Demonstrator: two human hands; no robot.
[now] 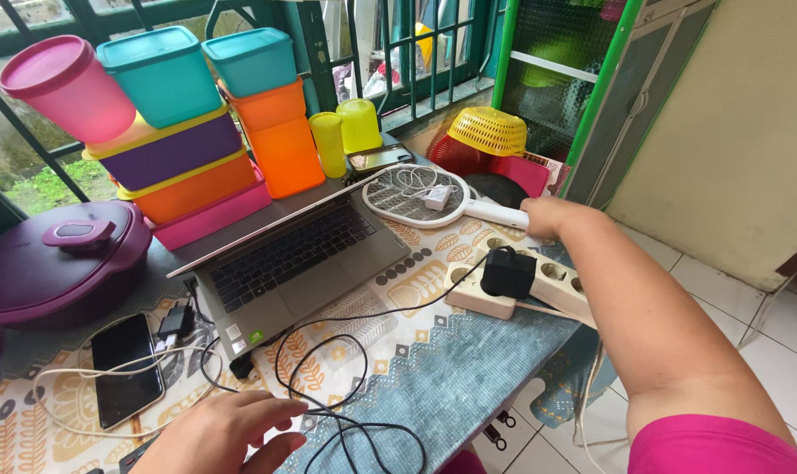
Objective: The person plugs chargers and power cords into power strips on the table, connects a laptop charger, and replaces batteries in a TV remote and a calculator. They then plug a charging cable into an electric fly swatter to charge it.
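1. Beyond the laptop's [302,250] far right corner, the right hand [543,215] reaches out to the white handle of an electric swatter racket [416,195]. The hand appears closed round the handle's end, but the wrist hides the fingers, so the grip cannot be told for sure.
2. Racket head: it lies flat on the patterned tablecloth [433,369], touching the laptop's half-lowered lid, with a small white charger and coiled lead [435,195] resting on its mesh.
3. Handling, as a judgement: the racket looks light and rigid in its plastic frame, with a thin wire mesh that would bend if pressed. The handle is the sound place to hold it; the charger on top would slide off if the head were tilted.
4. Right of the laptop, just below the racket handle, sits a cream power strip [521,290] with a black adapter [508,272] plugged in, close under the right forearm.
5. Near the laptop's front edge, the left hand [223,434] rests palm down and open on the cloth, fingertips beside the loops of a black cable [328,386], gripping nothing.
6. Left of the laptop lies a dark phone [126,369] on a white lead; behind it stand stacked coloured storage boxes [196,132].
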